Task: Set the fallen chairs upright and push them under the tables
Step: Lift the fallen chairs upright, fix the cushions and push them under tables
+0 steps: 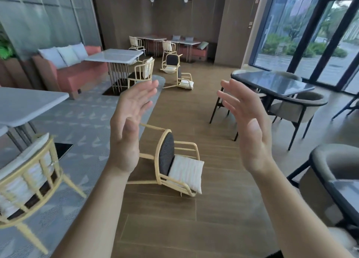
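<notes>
A cream-framed chair (174,164) with a dark seat and a white cushion lies tipped over on the wooden floor in front of me. Two more fallen chairs of the same kind lie farther back, one (184,78) on its side and one (171,64) behind it. My left hand (130,127) and my right hand (246,125) are raised in the air on either side of the near chair, palms facing each other, fingers straight, holding nothing. A white-topped table (23,104) is at my left and another (114,56) stands farther back.
An upright cream chair (29,176) stands at the near white table. A dark table (272,82) with grey armchairs (297,110) is on the right, another armchair (334,172) at the near right. A red sofa (77,71) lines the left wall.
</notes>
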`<state>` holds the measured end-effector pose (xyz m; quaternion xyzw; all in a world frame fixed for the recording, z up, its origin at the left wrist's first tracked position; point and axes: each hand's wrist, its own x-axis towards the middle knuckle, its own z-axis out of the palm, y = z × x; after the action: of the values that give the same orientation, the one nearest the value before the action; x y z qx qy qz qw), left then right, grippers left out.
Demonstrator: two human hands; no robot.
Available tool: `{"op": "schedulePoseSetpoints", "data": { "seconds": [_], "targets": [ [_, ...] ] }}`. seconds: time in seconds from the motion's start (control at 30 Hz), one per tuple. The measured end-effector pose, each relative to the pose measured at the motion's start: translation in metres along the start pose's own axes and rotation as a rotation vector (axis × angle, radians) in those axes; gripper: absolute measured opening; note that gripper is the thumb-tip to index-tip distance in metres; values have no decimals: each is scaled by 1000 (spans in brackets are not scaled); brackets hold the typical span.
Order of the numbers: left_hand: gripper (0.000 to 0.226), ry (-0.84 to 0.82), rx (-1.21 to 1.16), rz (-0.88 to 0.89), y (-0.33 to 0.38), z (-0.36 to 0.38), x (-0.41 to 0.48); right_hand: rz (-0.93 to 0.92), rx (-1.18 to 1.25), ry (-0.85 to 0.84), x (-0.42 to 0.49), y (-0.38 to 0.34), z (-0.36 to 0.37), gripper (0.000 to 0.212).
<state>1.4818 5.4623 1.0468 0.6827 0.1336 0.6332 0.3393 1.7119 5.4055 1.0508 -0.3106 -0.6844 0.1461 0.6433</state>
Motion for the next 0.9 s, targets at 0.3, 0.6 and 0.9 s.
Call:
{"op": "schedulePoseSetpoints", "data": {
  "seconds": [0.3,0.6,0.9],
  "targets": [
    [69,78,-22,80,-192,45,139,-45,-27,-72,145,187,-70,99],
    [71,166,160,90,-322,57,266,-83,191,-172,279,370,-87,97],
    [70,521,499,48,-437,81,318,-95,563,-494,405,553,-73,96]
  ]
}}
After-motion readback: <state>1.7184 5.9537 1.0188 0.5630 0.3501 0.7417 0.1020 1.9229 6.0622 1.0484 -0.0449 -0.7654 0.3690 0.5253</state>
